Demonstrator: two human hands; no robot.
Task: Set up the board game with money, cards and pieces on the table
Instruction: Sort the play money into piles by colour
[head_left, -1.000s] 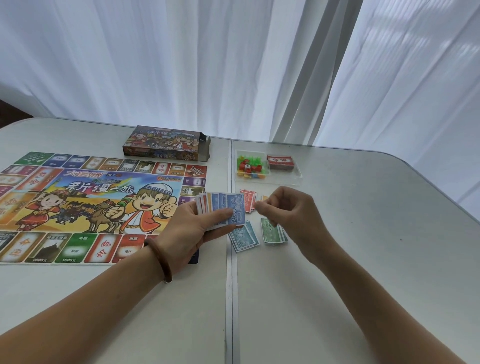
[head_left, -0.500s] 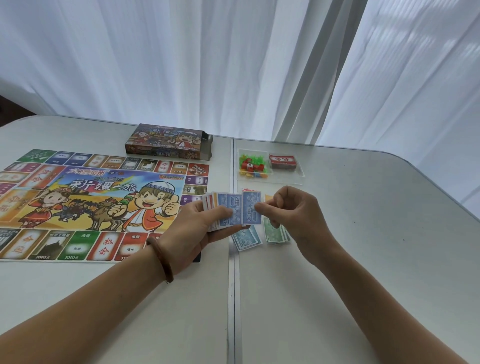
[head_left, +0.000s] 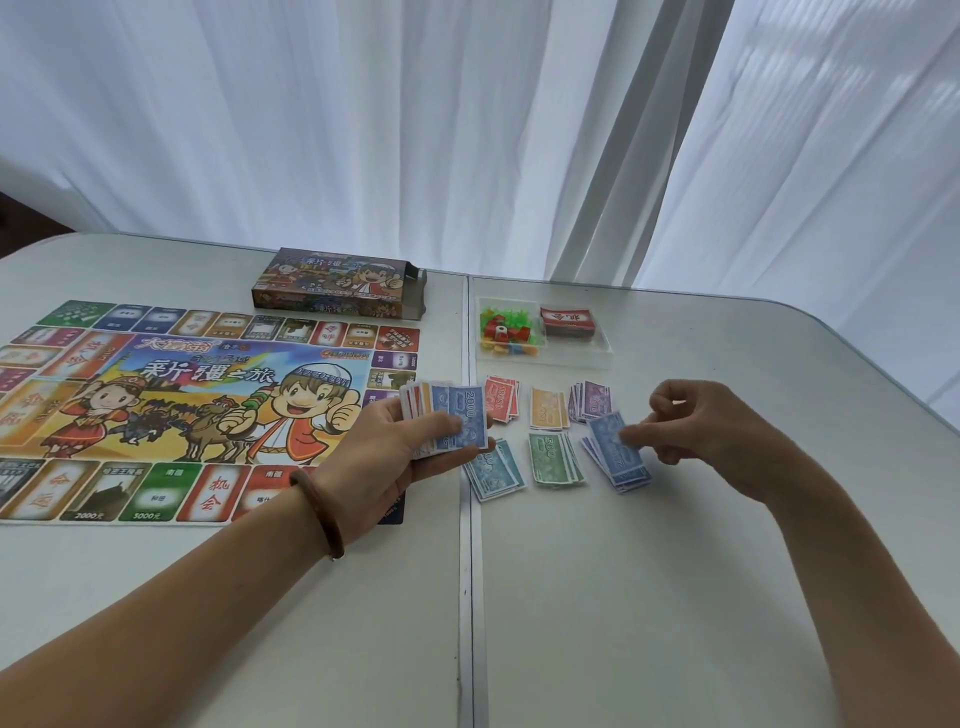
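left hand (head_left: 395, 457) grips a fan of play money (head_left: 447, 421) at the game board's (head_left: 182, 410) right edge, while right hand (head_left: 711, 436) pinches one blue note (head_left: 610, 441) atop the blue pile (head_left: 631, 479) on the table (head_left: 675, 597).

In my left hand (head_left: 395, 457) a paper banknote fan (head_left: 452, 421); printed game board (head_left: 182, 405) left of it, paper note piles (head_left: 553, 457) right, right hand (head_left: 711, 431) pinching one, clear plastic tray (head_left: 587, 356) behind.
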